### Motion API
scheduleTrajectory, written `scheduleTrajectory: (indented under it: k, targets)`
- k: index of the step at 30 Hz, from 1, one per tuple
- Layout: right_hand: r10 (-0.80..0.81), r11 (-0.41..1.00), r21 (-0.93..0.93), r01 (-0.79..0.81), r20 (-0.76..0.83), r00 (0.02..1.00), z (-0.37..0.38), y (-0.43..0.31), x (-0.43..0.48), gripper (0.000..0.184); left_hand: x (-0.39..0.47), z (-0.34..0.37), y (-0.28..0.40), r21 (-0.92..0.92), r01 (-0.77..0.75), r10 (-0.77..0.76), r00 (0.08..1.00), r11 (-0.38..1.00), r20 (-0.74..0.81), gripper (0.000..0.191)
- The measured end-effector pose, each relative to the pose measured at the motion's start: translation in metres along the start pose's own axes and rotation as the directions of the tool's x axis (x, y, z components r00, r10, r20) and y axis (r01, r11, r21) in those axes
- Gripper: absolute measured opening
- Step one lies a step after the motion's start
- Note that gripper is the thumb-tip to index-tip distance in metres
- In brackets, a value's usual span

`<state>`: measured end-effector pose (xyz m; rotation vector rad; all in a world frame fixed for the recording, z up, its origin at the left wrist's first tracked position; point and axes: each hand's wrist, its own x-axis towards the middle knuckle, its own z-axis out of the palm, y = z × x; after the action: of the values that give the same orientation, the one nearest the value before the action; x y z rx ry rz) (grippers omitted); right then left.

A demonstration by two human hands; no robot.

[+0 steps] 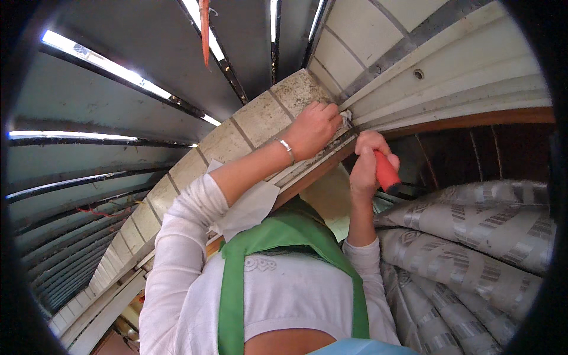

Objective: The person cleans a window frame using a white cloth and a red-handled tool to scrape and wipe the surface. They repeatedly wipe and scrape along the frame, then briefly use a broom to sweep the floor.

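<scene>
My left hand (314, 128), with a metal bracelet at its wrist, reaches over the tiled window sill (230, 135) to the corner of the frame. Its curled fingers hold a crumpled white tissue or cloth (346, 116), partly hidden behind the knuckles, in the corner of the dirty window track (330, 144). Just inside the sill, my right hand (369, 157) grips a red cylinder with a dark end (387, 172), perhaps a flashlight or a tool handle; its far end is hidden by my fingers. White paper sheets (253, 211) lie over the track below my left forearm.
Dark slats (133, 66) with bright gaps lie beyond the sill; a red strip (204, 31) hangs among them. The white window frame (443, 75) rises at right above a brown wooden edge (470, 117). A patterned grey curtain (461, 248) bunches at lower right.
</scene>
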<state>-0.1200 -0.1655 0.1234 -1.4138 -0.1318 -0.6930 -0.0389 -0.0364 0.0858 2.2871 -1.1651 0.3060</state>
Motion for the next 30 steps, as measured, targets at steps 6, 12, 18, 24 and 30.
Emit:
scheduleTrajectory:
  k: [6, 12, 18, 24, 30]
  targets:
    - [-0.077, 0.841, -0.433, 0.325, 0.499, 0.863, 0.009, 0.019, 0.009, 0.015, -0.002, 0.017, -0.002, -0.067, 0.065, -0.069, 0.996, 0.996, -0.062, 0.016]
    - [0.011, 0.787, -0.526, 0.323, 0.535, 0.845, 0.041, 0.019, 0.019, 0.027, -0.009, 0.015, -0.005, -0.142, 0.285, -0.280, 0.958, 0.948, 0.058, 0.019]
    - [0.236, 0.766, -0.641, -0.054, 0.202, 0.951, 0.072, 0.011, 0.052, 0.020, -0.004, 0.004, 0.000, -0.505, 0.383, -0.434, 0.901, 0.774, 0.017, 0.027]
    - [0.247, 0.816, -0.559, -0.150, 0.103, 0.964, 0.076, -0.001, 0.039, 0.019, -0.014, 0.000, 0.003, -0.555, 0.405, -0.438, 0.896, 0.727, 0.080, 0.022]
    - [0.302, 0.855, -0.468, -0.223, 0.098, 0.948, 0.076, -0.009, 0.025, 0.019, -0.035, -0.002, -0.001, -0.519, 0.286, -0.343, 0.939, 0.806, -0.015, 0.012]
